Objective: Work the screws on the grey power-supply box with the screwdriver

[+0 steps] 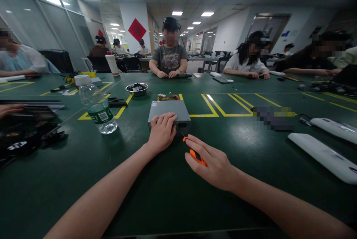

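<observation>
A grey metal computer power supply sits on the green table in front of me, its bundle of coloured cables at the far side. My left hand grips its near edge, fingers laid over the top and thumb toward the front. In my right hand is an orange and black screwdriver, its thin shaft pointing up and left at the front face of the power supply. Whether the tip sits on a screw is too small to tell.
A clear water bottle stands left of the power supply, with a metal bowl of dark parts behind. White elongated devices lie at right. Another person's hand is at far left; a person sits opposite.
</observation>
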Demonstrator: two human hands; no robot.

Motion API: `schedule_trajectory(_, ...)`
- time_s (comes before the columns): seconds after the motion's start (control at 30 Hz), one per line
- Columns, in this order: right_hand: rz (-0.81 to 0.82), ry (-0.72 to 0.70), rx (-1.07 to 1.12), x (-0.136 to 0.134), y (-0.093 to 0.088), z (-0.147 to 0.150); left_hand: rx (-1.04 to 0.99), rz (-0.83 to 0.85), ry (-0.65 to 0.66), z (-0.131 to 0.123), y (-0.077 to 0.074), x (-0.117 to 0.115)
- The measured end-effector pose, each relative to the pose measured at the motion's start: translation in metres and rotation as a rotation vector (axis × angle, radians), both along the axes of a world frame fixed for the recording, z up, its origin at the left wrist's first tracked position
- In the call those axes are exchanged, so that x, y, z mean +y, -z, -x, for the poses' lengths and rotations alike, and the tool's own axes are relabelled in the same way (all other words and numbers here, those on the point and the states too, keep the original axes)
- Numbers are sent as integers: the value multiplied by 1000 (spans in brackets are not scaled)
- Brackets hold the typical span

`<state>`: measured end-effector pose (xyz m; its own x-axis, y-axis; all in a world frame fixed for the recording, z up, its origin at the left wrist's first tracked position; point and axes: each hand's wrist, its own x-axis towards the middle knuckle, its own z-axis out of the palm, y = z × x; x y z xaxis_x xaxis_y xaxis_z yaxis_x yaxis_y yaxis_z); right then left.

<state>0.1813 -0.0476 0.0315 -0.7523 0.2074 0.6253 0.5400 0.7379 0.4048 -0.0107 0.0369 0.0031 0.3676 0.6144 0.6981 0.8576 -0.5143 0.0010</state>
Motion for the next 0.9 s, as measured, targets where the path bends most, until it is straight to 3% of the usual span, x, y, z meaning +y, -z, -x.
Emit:
schedule_trajectory(0.53,-90,-120,119,9,-3,-19,-2,38,-6,-1,-3,-1)
schedule_trajectory(0.9,-116,-70,164,13,-2,-27,-10,-5,13,0,0,1)
